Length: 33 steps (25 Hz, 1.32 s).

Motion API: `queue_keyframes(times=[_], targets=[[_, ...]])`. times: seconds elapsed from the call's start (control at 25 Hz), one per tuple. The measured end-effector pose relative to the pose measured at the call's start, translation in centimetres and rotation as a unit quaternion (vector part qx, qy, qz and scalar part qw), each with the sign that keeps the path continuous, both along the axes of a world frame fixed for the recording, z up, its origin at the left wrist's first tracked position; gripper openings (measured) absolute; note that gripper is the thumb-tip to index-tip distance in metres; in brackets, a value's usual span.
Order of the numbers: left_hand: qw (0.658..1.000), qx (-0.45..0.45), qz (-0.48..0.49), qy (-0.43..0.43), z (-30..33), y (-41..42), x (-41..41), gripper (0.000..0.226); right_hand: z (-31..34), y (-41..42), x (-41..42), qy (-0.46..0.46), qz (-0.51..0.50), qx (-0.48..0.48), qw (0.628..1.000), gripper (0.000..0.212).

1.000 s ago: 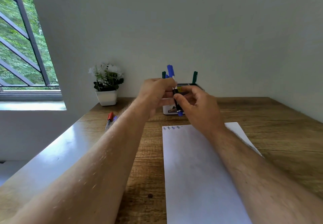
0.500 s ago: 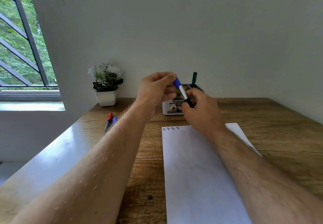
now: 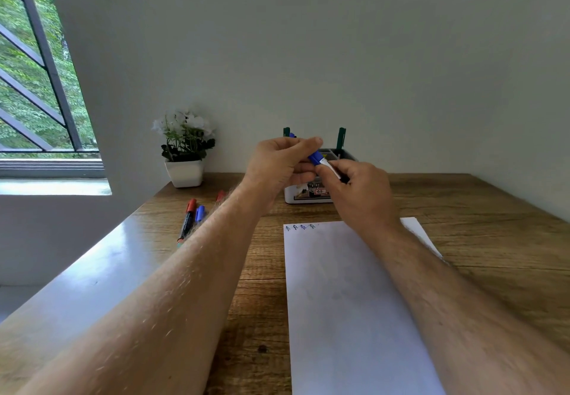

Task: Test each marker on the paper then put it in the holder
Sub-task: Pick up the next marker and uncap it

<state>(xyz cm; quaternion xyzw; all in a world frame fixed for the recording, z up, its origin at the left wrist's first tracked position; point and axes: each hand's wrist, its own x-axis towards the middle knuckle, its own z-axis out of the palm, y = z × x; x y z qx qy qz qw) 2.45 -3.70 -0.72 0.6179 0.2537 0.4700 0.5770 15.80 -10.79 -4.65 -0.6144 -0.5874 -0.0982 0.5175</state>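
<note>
Far left corner of the surface (image 3: 462, 209): a white pot with white flowers (image 3: 185, 154) is standing against the wall.

Left edge, nearer: a red-capped marker (image 3: 187, 218) and a blue-capped marker (image 3: 200, 213) are lying side by side, waiting to be tested; a second red cap (image 3: 220, 195) is showing beside the left forearm.

Centre, raised above the surface: the left hand (image 3: 277, 163) is curling its fingers around the blue cap (image 3: 315, 158) of the blue marker (image 3: 328, 168); the right hand (image 3: 357, 191) is pinching the barrel. Whether the cap is going on or coming off cannot be told.

Handling, by judgement: the marker is looking light, stiff and smooth, so it is best gripped at mid-barrel with fingertips, clear of the tip, and pulled or pushed straight along its length.

Centre back edge, behind the hands: the holder (image 3: 308, 195) is standing with green markers (image 3: 341, 138) upright in it.

Centre to near edge: the paper (image 3: 354, 302) is lying flat, with small test marks (image 3: 300, 227) running along its far left corner.
</note>
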Motion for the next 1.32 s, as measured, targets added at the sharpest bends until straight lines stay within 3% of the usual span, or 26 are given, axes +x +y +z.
queue_keyframes(times=[0.24,0.4,0.6,0.72,0.8,0.92,1.0,1.08,1.12,1.16,1.2,1.24,1.32], targets=[[1.0,0.01,0.016,0.008,0.1,0.2,-0.1,0.017,0.7,-0.4,0.0,-0.041,-0.034,-0.001,0.999,0.039],[0.997,-0.029,0.042,-0.058,0.5,0.7,-0.8,0.013,0.7,-0.6,-0.7,-0.037,-0.048,0.007,0.998,0.042],[0.958,-0.149,-0.072,-0.235,0.9,0.7,-1.7,0.008,0.8,-0.7,-1.1,0.051,0.012,0.089,0.995,0.041],[0.949,-0.152,-0.117,-0.248,0.9,0.2,-1.6,0.008,0.8,-0.9,-1.2,0.08,0.036,0.1,0.991,0.05],[0.954,-0.15,-0.124,-0.227,1.0,0.0,-1.4,0.01,0.7,-1.0,-1.1,0.099,0.045,0.099,0.989,0.04],[0.966,-0.146,-0.144,-0.158,1.3,-0.2,-1.4,0.028,0.7,-1.2,-0.6,0.164,0.086,0.076,0.98,0.02],[0.983,-0.094,-0.136,-0.08,1.3,-0.3,-1.5,0.032,1.0,-1.6,-0.5,0.235,0.137,0.057,0.961,0.035],[0.988,0.062,-0.052,0.133,1.1,-0.6,-1.3,0.027,1.1,-1.9,-0.4,0.27,0.176,0.048,0.945,0.038],[0.945,0.166,0.009,0.281,0.9,-0.7,-1.0,0.027,1.1,-1.9,-0.4,0.279,0.188,0.044,0.941,0.035],[0.876,0.25,0.053,0.409,0.7,-0.7,-0.6,0.025,1.0,-1.8,-0.3,0.288,0.193,0.04,0.937,0.033],[0.818,0.292,0.064,0.491,0.4,-0.9,-0.2,0.023,1.0,-1.7,-0.3,0.302,0.193,0.036,0.933,0.032],[0.794,0.297,0.054,0.528,0.1,-1.0,0.2,0.02,0.9,-1.6,-0.3,0.317,0.182,0.032,0.93,0.031],[0.79,0.269,0.035,0.55,-0.1,-1.1,0.6,0.017,0.7,-1.3,-0.1,0.345,0.135,0.023,0.929,0.026]])
